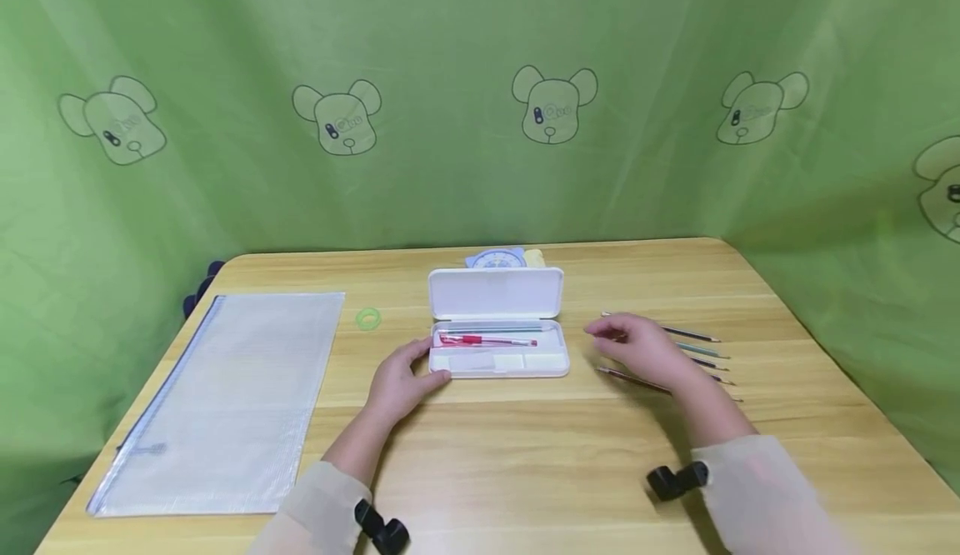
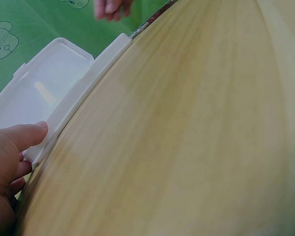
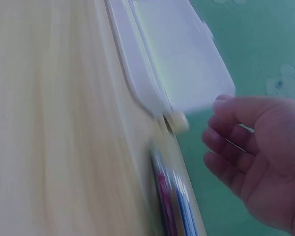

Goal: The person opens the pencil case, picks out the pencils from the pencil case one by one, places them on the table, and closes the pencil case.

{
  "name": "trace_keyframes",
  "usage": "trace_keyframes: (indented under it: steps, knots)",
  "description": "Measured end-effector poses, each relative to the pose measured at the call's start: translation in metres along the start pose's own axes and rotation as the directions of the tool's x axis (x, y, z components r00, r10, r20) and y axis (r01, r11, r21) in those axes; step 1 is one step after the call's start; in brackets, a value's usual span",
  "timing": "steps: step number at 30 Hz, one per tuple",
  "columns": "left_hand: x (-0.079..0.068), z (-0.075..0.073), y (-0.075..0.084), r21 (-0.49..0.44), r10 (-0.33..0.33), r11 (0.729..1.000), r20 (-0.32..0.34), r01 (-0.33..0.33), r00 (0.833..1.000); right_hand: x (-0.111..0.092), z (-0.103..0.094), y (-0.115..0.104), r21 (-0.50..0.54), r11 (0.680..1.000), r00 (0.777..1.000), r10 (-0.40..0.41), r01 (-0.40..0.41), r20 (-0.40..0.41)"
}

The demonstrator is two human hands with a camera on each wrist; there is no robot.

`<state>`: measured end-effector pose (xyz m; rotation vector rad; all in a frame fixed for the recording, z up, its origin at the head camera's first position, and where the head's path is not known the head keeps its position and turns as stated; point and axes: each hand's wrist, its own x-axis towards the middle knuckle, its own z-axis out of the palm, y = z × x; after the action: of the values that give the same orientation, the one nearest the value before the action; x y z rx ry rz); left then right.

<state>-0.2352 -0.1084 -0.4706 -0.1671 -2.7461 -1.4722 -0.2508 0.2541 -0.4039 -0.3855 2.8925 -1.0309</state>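
A white pencil case (image 1: 496, 294) stands with its lid raised in the middle of the table. Inside it lie a red pen (image 1: 476, 340) and a light blue pencil (image 1: 491, 327). My left hand (image 1: 397, 384) grips the case's left end, thumb on the front rim and fingers round the side. To the right of the case, my right hand (image 1: 641, 347) hovers over a row of several pencils (image 1: 690, 334) and partly hides them. Its fingers (image 3: 231, 142) are loosely bent with nothing between them, in the right wrist view.
A clear zip bag (image 1: 217, 405) lies flat on the left of the wooden table (image 1: 517, 463). A green ring (image 1: 368, 318) lies between bag and case. Behind the lid, a blue dial-like piece (image 1: 497, 258) and a yellowish block (image 1: 534, 257) show. A green curtain (image 1: 435, 188) surrounds the table.
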Motion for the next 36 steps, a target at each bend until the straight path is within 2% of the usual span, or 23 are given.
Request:
trace_keyframes:
  steps: [5,13,20,27,31,36]
  knots:
    - [0.0,0.001,0.001,-0.01,-0.004,1.0,0.008,0.004,1.0,0.027,0.023,-0.021,0.043,0.999,0.999,-0.003,0.001,0.044]
    - [-0.001,0.002,0.001,0.0,-0.004,1.0,0.012,0.004,1.0,0.053,0.049,-0.035,-0.02,1.0,0.996,-0.011,0.012,0.094]
    - [-0.001,0.001,0.002,0.005,-0.001,1.0,0.009,0.001,1.0,0.061,0.058,-0.04,-0.128,0.992,0.993,-0.002,0.017,0.114]
    - [0.0,0.0,0.002,0.007,-0.003,1.0,0.006,0.003,1.0,0.064,0.064,-0.043,-0.195,0.98,0.993,-0.017,0.039,0.116]
    - [0.0,-0.001,0.001,0.006,-0.006,1.0,0.005,0.006,1.0,0.067,0.066,-0.045,-0.259,0.964,0.994,-0.041,0.065,0.1]
    - [0.0,-0.001,0.001,0.006,-0.013,1.0,0.008,0.013,1.0,0.07,0.066,-0.051,-0.331,0.941,0.994,-0.033,0.065,0.102]
